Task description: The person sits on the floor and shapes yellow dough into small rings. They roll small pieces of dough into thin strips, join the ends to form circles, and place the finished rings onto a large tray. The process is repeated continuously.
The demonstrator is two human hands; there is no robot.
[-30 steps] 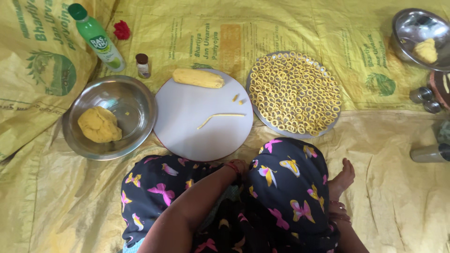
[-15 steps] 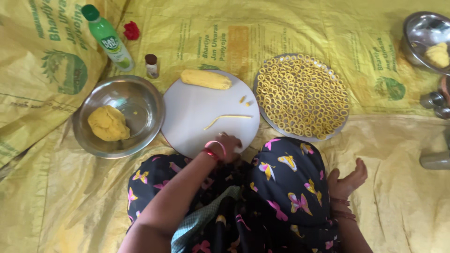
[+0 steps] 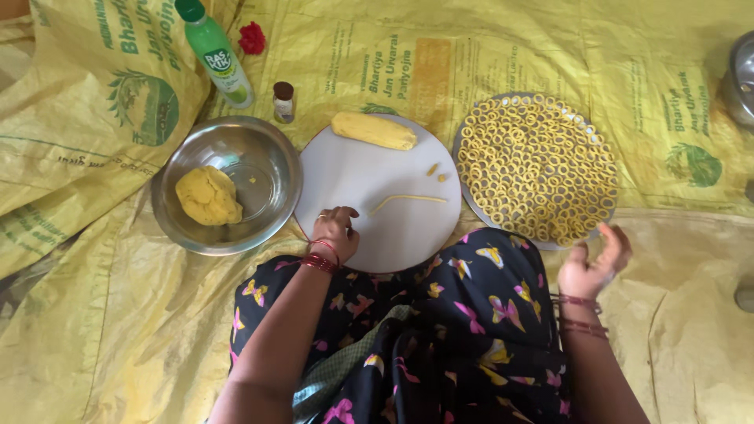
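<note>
Head view: left hand (image 3: 334,232) rests at 7 o'clock on the round white board (image 3: 353,184), grip curled narrow, holding nothing visible. Thin yellow dough strand (image 3: 407,200) lies just right of it, apart. Right hand (image 3: 593,263) hovers open, empty, at 5 o'clock of the steel plate of dough rings (image 3: 539,165). Judgement: pinch the strand lightly; loop without stretching.

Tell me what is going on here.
A seated person rests the left hand on a round white board, near a thin dough strip and a thick dough roll. The right hand hovers, empty, beside a tray of dough rings. A steel bowl holds a dough lump.
</note>
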